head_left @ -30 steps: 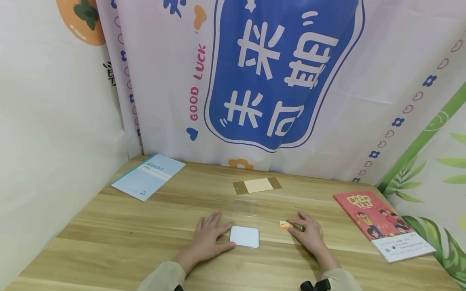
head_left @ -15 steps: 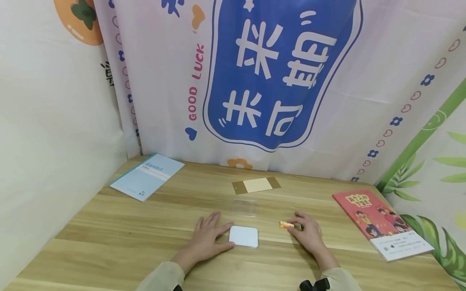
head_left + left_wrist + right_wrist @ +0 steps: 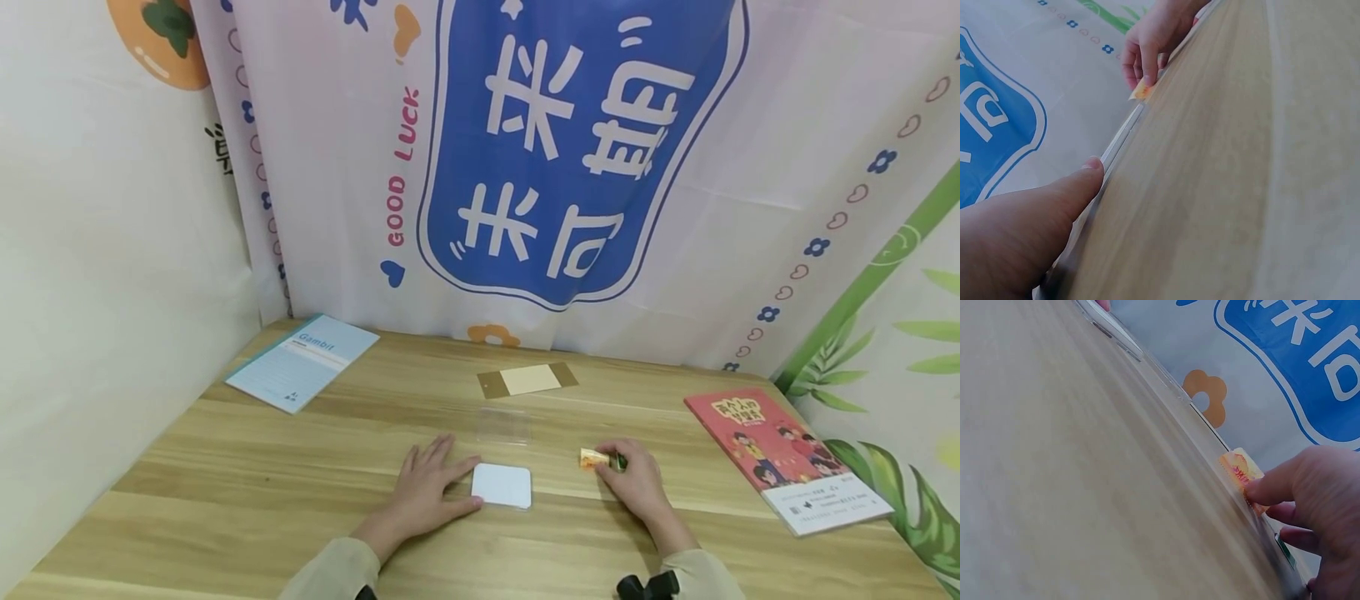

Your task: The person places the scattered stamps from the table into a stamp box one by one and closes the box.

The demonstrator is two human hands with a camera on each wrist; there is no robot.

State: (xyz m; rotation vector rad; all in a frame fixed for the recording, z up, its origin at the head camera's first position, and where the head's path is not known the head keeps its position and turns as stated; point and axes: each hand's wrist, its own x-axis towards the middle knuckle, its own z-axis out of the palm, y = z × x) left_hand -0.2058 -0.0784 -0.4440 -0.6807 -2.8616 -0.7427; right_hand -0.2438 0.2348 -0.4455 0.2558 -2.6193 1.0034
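Observation:
My left hand (image 3: pixel 429 492) lies spread on the table, thumb and index fingertip right at the left edge of a white rounded card (image 3: pixel 502 485). In the left wrist view that card shows edge-on beyond the thumb. My right hand (image 3: pixel 636 482) pinches a small orange-and-yellow stamp (image 3: pixel 1242 477) between thumb and fingers, low over the table. Its edge looks perforated in the right wrist view, and the fingertips cover its near end. A small dark-green piece (image 3: pixel 622 461) shows under the right hand's fingers, mostly hidden.
A clear plastic sleeve (image 3: pixel 503 426) lies just behind the white card. Farther back is a brown-and-cream card strip (image 3: pixel 528 380). A light-blue notebook (image 3: pixel 303 362) lies at back left, a red book (image 3: pixel 786 462) at right. A printed curtain (image 3: pixel 337 167) hangs behind the table.
The stamp in my right hand has tilted up and shifted slightly right, and the right fingers have drawn in. More of the green piece shows. My left hand stays put.

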